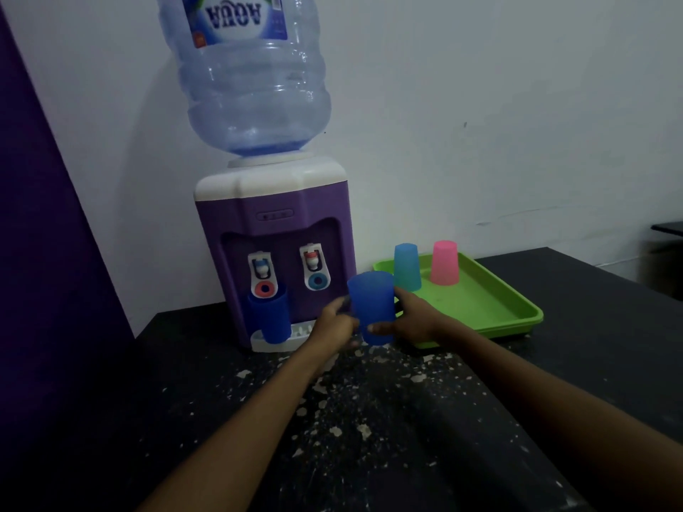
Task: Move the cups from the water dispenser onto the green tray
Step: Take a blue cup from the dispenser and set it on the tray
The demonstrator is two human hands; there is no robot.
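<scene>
We see the purple water dispenser [273,249] standing on the dark worktop [591,290], with the green tray [517,308] at its 3 o'clock. One blue cup [269,315] rests on the drip grate. Teal [406,267] and pink [445,262] cups sit inverted on the tray. Left hand [332,323] and right hand [410,319] fingers grip a second blue cup [371,308] above the worktop.

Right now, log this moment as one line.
hands: both hold blue cup | dispenser: one cup left | tray: two cups
</scene>
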